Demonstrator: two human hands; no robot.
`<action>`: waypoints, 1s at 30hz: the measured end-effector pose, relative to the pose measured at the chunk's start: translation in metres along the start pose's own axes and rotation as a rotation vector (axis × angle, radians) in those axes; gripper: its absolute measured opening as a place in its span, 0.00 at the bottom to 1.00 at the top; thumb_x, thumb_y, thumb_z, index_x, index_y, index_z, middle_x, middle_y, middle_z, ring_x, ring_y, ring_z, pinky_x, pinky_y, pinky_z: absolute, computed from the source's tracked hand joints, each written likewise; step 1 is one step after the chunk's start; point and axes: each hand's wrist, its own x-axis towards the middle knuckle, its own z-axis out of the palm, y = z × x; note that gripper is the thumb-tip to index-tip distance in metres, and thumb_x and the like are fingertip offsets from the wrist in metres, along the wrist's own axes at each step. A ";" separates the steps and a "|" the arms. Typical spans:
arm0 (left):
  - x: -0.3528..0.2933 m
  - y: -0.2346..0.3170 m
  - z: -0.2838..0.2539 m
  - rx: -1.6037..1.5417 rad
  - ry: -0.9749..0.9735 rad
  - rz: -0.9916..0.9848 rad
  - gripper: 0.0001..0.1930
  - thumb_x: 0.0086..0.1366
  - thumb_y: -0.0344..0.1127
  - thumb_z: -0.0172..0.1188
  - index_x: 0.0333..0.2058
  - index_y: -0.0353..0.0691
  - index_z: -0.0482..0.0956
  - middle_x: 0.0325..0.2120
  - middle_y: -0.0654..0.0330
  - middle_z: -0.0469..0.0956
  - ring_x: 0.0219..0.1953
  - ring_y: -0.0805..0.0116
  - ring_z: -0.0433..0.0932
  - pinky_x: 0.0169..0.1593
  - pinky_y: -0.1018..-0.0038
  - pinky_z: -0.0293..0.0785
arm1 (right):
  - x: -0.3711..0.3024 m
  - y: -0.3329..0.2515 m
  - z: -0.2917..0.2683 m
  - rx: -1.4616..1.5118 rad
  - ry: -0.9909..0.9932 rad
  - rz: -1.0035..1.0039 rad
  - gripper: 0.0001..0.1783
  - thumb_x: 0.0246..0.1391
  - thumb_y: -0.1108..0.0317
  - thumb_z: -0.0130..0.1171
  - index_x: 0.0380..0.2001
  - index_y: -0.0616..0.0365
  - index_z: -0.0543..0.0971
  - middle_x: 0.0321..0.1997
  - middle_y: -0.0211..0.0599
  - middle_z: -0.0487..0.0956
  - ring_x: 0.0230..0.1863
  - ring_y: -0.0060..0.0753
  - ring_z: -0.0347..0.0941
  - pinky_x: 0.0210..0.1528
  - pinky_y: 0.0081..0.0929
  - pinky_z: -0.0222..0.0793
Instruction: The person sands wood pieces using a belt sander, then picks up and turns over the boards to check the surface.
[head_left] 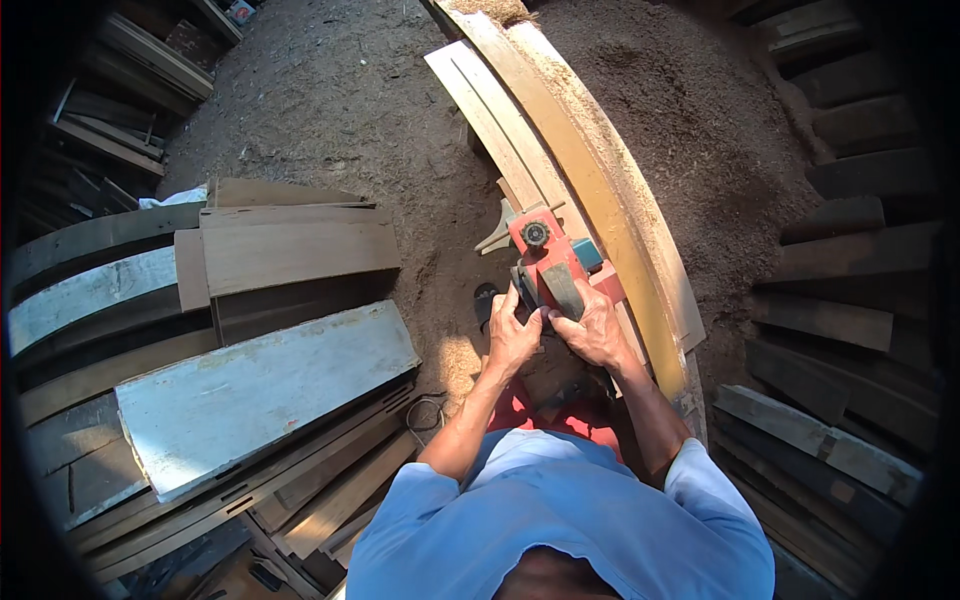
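A red electric planer [553,262] with a black round knob [536,234] and a teal motor housing [587,254] is in front of me, beside the pale boards. My left hand [513,335] has its fingers closed on the black part at the planer's near left side. My right hand [598,328] is closed around the planer's near right end, next to its dark grip. The two thumbs come close together between the hands. Beneath the planer, its contact with the wood is hidden. A pale narrow board [500,125] runs away from the tool along a long yellowish beam [590,205].
Wood shavings [690,130] cover the ground right of the beam. Stacked planks [285,250] and a pale-painted board [270,395] stand at the left. More boards [825,320] line the right side. A thin cable loop [427,413] lies near my left forearm.
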 end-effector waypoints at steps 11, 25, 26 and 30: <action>0.034 0.002 -0.014 0.006 0.035 0.034 0.33 0.58 0.34 0.68 0.63 0.38 0.70 0.40 0.48 0.75 0.45 0.52 0.73 0.51 0.62 0.71 | 0.035 -0.010 0.004 -0.025 -0.011 0.000 0.23 0.50 0.67 0.67 0.49 0.64 0.77 0.40 0.51 0.82 0.41 0.40 0.79 0.47 0.36 0.73; 0.100 -0.004 -0.042 0.011 0.053 0.030 0.34 0.60 0.37 0.68 0.64 0.39 0.69 0.42 0.47 0.75 0.45 0.52 0.75 0.52 0.62 0.72 | 0.105 -0.023 0.017 -0.037 0.037 -0.137 0.22 0.48 0.64 0.68 0.43 0.68 0.76 0.36 0.59 0.81 0.40 0.58 0.82 0.42 0.44 0.75; 0.105 -0.002 -0.046 0.009 0.048 0.029 0.34 0.60 0.37 0.68 0.64 0.39 0.69 0.42 0.47 0.75 0.46 0.52 0.75 0.53 0.62 0.72 | 0.110 -0.025 0.018 -0.040 0.033 -0.135 0.23 0.48 0.64 0.68 0.44 0.68 0.76 0.36 0.59 0.81 0.40 0.58 0.82 0.42 0.44 0.75; 0.124 0.003 -0.057 -0.005 0.041 0.029 0.34 0.60 0.37 0.68 0.64 0.39 0.69 0.43 0.47 0.75 0.47 0.51 0.75 0.54 0.62 0.72 | 0.130 -0.033 0.020 -0.033 0.027 -0.130 0.23 0.48 0.64 0.68 0.45 0.68 0.76 0.37 0.58 0.81 0.41 0.57 0.82 0.43 0.43 0.76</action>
